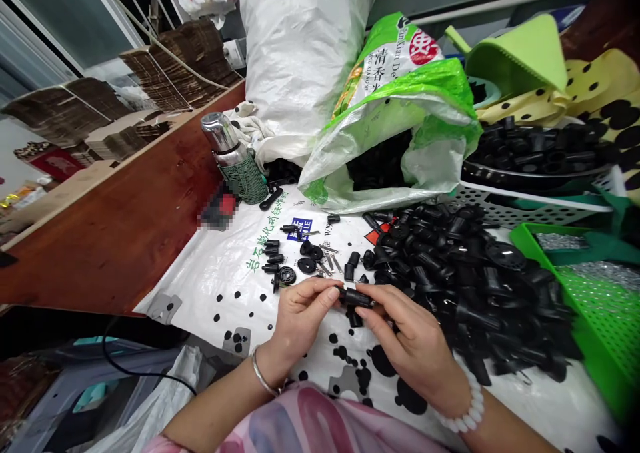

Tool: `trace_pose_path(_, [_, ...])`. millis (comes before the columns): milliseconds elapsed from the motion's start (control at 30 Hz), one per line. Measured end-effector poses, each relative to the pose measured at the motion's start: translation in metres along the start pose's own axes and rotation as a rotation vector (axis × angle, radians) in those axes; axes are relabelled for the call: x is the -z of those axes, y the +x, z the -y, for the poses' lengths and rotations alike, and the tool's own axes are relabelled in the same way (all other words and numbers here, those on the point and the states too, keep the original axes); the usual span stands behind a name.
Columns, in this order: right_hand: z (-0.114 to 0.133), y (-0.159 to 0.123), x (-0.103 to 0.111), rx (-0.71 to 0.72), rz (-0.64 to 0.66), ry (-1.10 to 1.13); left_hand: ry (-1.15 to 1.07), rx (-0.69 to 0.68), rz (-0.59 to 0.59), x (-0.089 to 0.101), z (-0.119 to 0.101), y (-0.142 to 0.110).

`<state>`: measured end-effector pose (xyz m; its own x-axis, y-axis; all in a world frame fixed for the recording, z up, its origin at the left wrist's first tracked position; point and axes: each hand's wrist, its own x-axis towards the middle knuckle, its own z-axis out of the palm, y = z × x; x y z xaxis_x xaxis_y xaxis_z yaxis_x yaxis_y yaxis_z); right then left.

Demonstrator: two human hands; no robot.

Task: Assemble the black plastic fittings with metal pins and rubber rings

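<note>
One white-covered surface [200, 280] is lying under everything; one wooden board [165, 186] is running along its left edge. One white sack [305, 46] is standing at the far edge. One green-and-white bag [435, 86] is lying open beside it, gaping toward me. One heap of black pieces [450, 273], too many to count, is spreading over the right half. Two baskets are sitting along the right: one green basket [600, 333] at the right edge, one white basket [530, 203] toward the far right corner, bearing one dark pan [540, 181] of black pieces. One flask [245, 176] is standing by the left edge, toward the far left corner.

My two hands are working together near the near edge's middle: my left hand [305, 310] is pinching one end of one black part [357, 298], my right hand [410, 340] is gripping its other end. One more black piece is showing just below; can't tell if it's touching.

Beyond my left hand, four black pegs [273, 258] are lying in a row, one spoked wheel [287, 276] is lying beside them, and several thin metal strips [330, 262], too jumbled to count, are scattering nearby.
</note>
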<state>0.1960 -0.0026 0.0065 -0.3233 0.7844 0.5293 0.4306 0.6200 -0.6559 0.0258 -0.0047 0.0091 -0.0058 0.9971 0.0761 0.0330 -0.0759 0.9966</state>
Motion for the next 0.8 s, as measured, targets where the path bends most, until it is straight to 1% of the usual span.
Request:
trace_pose_path(100, [-0.0019, -0.0009, 0.0016, 0.056, -0.03, -0.029, 0.2, -0.177, 0.048, -0.0003, 0.0003, -0.0024])
trace_pose_path(167, [-0.0028, -0.0011, 0.002, 0.094, -0.036, -0.053, 0.309, -0.257, 0.083, 0.0004, -0.0006, -0.0035])
trace_pose_path(300, [-0.0031, -0.0009, 0.0011, 0.154, -0.024, -0.069, 0.399, -0.27, 0.156, 0.0024, -0.0034, -0.0049])
trace_pose_path(433, [-0.003, 0.0002, 0.0007, 0.134, -0.021, -0.033, 0.386, -0.295, 0.202, 0.0034, -0.0043, -0.0045])
trace_pose_path(500, [-0.0026, 0.0011, 0.0015, 0.136, -0.015, -0.019, 0.342, -0.252, 0.208, 0.0032, -0.0042, -0.0043])
trace_pose_path(667, [0.0009, 0.0025, 0.0047, 0.219, -0.029, -0.064, 0.183, -0.018, 0.228, 0.0012, -0.0041, -0.0066])
trace_pose_path(733, [0.0023, 0.0025, 0.0048, 0.238, -0.043, -0.095, 0.16, 0.024, 0.229, 0.0003, -0.0039, -0.0077])
trace_pose_path(800, [0.0031, 0.0026, 0.0039, 0.225, -0.052, -0.095, 0.181, 0.013, 0.213, -0.0006, -0.0036, -0.0079])
